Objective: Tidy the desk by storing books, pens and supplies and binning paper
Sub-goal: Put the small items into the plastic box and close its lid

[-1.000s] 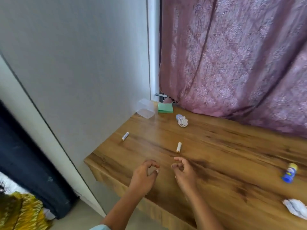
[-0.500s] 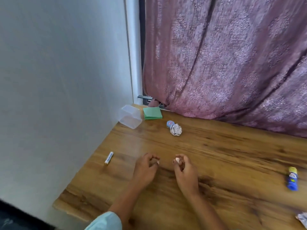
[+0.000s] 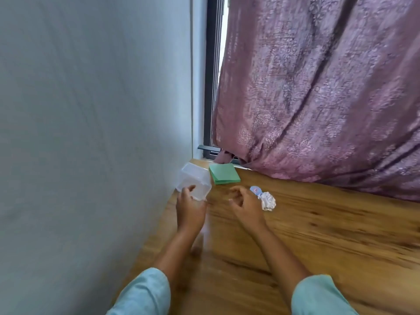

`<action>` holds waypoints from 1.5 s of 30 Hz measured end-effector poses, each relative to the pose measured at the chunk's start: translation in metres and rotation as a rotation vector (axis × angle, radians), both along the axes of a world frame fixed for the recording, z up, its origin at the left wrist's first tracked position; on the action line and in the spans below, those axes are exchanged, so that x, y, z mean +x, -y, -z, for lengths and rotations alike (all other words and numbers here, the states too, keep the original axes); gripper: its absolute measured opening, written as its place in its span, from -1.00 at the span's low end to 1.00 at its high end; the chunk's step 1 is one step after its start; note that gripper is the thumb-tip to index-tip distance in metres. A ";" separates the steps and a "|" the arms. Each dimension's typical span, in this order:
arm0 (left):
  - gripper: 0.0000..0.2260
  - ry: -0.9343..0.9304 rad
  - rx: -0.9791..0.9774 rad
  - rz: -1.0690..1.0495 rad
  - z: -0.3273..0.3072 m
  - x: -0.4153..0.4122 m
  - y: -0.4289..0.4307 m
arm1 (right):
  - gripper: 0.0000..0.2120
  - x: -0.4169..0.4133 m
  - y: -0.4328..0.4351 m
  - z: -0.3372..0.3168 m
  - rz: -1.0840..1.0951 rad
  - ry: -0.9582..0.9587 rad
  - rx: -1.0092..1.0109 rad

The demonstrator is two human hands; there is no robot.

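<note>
Head: left hand (image 3: 189,210) perhaps touching container (image 3: 195,181)

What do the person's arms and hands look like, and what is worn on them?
The left hand and right hand are bare; no gloves, rings or watch show. The left sleeve and right sleeve are pale blue-green cloth, plain, leaving the forearms uncovered.
</note>
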State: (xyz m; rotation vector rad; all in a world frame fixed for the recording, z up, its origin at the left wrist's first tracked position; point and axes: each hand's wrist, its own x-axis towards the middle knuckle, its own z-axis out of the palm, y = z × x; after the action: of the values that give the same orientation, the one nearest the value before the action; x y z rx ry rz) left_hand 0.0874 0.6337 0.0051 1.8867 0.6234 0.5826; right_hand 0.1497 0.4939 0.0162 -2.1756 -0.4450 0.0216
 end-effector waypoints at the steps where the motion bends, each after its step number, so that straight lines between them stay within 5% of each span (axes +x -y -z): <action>1: -0.60 -0.006 -0.064 -0.056 -0.003 0.005 -0.012 | -0.64 0.007 -0.014 -0.005 -0.029 -0.024 -0.044; 9: -0.50 -0.135 -0.396 -0.039 0.005 0.029 -0.058 | 0.00 0.047 -0.103 -0.003 -0.180 -0.170 -0.292; 15: -0.75 -0.128 -0.697 0.096 0.013 0.023 -0.062 | -0.20 0.048 -0.118 0.000 -0.070 -0.114 -0.288; 17: -0.82 -0.094 -0.808 0.162 0.011 0.017 -0.062 | -0.28 0.039 -0.111 -0.005 0.013 -0.192 -0.104; 21: -0.18 -0.024 -0.897 0.421 0.004 0.009 -0.055 | -0.53 0.013 -0.080 -0.015 0.101 -0.836 0.558; 25: -0.05 -0.023 -0.852 0.603 -0.001 0.010 -0.037 | -0.42 -0.001 -0.049 -0.009 0.096 -1.072 0.621; 33: 0.12 -0.099 -0.372 0.383 0.003 0.010 -0.020 | -0.60 -0.007 -0.016 -0.013 0.055 -0.923 0.415; 39: -0.26 -0.158 -0.058 0.369 0.012 0.009 -0.020 | -0.69 -0.021 0.008 -0.016 0.028 -0.302 -0.427; 42: -0.26 -0.165 0.059 0.416 0.016 0.009 -0.011 | -0.68 -0.037 0.041 -0.010 0.162 -0.229 -0.714; 45: -0.24 -0.152 0.132 0.481 0.023 0.006 0.001 | -0.57 -0.055 0.072 0.002 0.277 -0.286 -0.777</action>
State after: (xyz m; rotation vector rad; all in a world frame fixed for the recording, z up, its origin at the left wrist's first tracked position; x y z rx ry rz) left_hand 0.0933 0.6325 -0.0177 2.1229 0.2105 0.1717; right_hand 0.0942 0.4220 0.0144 -2.9155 0.0595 0.4068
